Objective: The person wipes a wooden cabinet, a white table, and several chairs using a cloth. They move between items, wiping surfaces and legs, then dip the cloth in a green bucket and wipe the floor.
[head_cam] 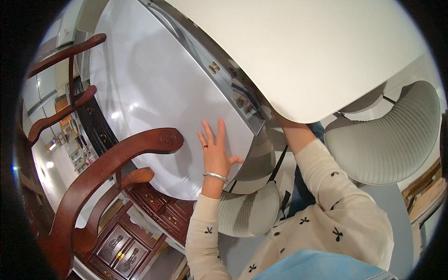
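Note:
My left hand (216,155) lies with spread fingers on the glossy grey tabletop (157,87), near its corner, and holds nothing. A silver bangle circles that wrist, and a thin red ring is on one finger. My right forearm reaches under the rounded corner of a cream white tabletop (315,52), which hides the right hand. Between the two tabletops runs a gap, where small brass fittings (213,67) and a dark blue strip (245,92) show.
A carved reddish wooden chair (140,143) stands at the left against the grey tabletop. Grey ribbed chairs stand at the right (385,140) and below the gap (245,213). Dark carved wooden cabinets (122,248) with brass handles are at the lower left.

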`<action>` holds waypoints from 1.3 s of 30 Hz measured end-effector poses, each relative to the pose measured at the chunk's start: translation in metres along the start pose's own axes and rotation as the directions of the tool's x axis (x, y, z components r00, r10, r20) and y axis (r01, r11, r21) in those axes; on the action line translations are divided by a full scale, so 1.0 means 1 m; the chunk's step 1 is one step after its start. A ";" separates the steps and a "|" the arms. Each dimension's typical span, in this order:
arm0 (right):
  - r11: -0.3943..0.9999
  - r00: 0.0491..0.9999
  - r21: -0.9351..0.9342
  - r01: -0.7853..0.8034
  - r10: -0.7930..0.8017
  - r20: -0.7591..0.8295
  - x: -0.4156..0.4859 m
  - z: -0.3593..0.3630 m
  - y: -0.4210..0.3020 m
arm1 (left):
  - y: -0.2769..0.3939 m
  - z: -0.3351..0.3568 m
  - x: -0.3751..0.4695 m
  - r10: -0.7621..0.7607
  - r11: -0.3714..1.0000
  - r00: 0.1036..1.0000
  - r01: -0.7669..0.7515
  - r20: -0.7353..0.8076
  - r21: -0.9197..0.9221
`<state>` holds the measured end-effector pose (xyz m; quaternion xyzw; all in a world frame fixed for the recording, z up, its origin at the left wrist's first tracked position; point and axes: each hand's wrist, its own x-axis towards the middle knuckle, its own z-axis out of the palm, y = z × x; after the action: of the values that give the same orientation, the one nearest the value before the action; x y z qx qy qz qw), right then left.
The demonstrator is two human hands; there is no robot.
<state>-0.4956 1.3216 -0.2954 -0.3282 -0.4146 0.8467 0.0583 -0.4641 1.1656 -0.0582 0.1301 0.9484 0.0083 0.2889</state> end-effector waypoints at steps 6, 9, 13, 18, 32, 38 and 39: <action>0.858 0.995 -0.509 0.076 -0.035 0.089 0.031 0.016 -0.008 | 0.007 -0.003 0.004 -0.043 0.999 0.999 0.043 0.013 0.032; 0.826 0.997 -0.561 0.042 0.001 0.077 0.010 -0.003 -0.012 | 0.007 -0.006 0.004 -0.036 0.999 0.999 0.036 0.015 0.011; 0.844 0.995 -0.530 0.079 -0.031 0.100 0.004 0.003 -0.015 | 0.006 -0.008 0.005 -0.050 0.998 0.998 0.050 0.031 0.023; 0.868 0.947 -0.425 0.258 -0.141 0.288 0.060 0.069 -0.017 | 0.003 -0.008 0.007 -0.014 1.000 1.000 0.014 0.023 0.009; 0.709 0.892 -0.578 0.405 -0.168 0.419 0.120 0.158 -0.018 | 0.007 -0.013 0.010 0.033 0.999 0.999 -0.034 0.011 0.038; 0.795 0.857 -0.409 0.448 -0.251 0.451 0.132 0.166 -0.001 | 0.008 -0.013 0.011 0.005 1.000 1.000 -0.006 0.029 0.020; 0.778 0.865 -0.442 0.446 -0.247 0.437 0.143 0.174 0.003 | 0.007 -0.012 0.010 0.031 0.998 0.999 -0.032 0.020 0.054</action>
<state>-0.7109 1.2575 -0.2931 -0.0897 -0.6888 0.7178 0.0474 -0.4772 1.1756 -0.0529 0.1531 0.9433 -0.0140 0.2941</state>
